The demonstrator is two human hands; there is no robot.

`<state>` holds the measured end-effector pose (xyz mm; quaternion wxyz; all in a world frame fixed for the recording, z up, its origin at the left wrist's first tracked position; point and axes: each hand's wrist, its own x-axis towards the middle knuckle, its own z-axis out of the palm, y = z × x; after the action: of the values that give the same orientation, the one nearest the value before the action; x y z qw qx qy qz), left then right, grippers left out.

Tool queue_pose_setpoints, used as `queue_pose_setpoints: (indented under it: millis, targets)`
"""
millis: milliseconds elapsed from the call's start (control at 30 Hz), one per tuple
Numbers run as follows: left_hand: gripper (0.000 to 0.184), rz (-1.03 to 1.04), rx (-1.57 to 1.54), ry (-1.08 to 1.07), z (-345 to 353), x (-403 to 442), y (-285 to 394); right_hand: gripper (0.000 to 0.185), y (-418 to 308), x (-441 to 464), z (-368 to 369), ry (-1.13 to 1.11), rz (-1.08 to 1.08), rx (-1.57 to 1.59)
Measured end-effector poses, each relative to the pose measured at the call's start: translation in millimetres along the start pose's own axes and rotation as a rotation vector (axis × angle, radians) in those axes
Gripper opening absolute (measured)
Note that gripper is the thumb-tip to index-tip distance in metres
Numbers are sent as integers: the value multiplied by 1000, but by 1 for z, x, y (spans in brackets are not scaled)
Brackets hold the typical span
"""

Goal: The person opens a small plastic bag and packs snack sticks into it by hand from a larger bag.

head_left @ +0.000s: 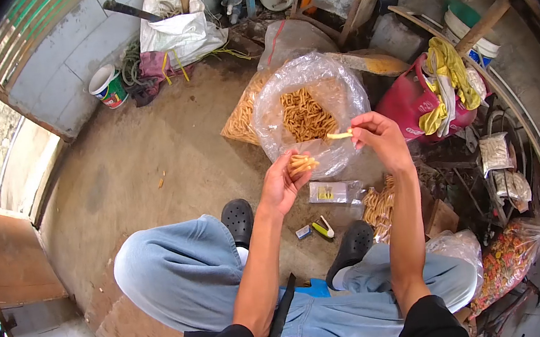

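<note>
My left hand (281, 184) is closed around a small bunch of snack sticks (302, 163), pale golden, their ends poking out to the right. Between the thumb and fingers of my right hand (377, 136) is a single snack stick (340, 135), pinched at one end and held level. Both hands are over the near rim of a large clear plastic bag (268, 111). Its mouth is wide, and a heap of browner snack sticks (306, 115) lies inside.
On the floor before me lie a packet of clear bags (335, 191), a green stapler (322, 228) and a small blue box (303, 232). Filled snack bags (380, 212) sit by my right leg. A red tub (408, 101) with yellow cloth stands right; a white bucket (108, 87) stands far left.
</note>
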<state>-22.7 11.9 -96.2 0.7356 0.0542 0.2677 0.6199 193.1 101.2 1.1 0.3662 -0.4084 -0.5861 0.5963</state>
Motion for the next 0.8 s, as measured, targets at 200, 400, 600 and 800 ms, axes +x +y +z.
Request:
queue_pose_setpoints:
  millis: [200, 400, 600, 800]
  targets:
    - [24, -16, 18, -76, 11, -9, 1, 15, -34, -38, 26, -21, -94, -84]
    - [25, -43, 78, -103, 25, -17, 0, 13, -19, -45, 52, 46, -238, -330]
    - [25, -22, 107, -145, 30, -21, 2, 16, -20, -54, 70, 176, -320, -524]
    - [28, -17, 21, -147, 31, -24, 2, 21, -33, -63, 64, 150, -283, -534]
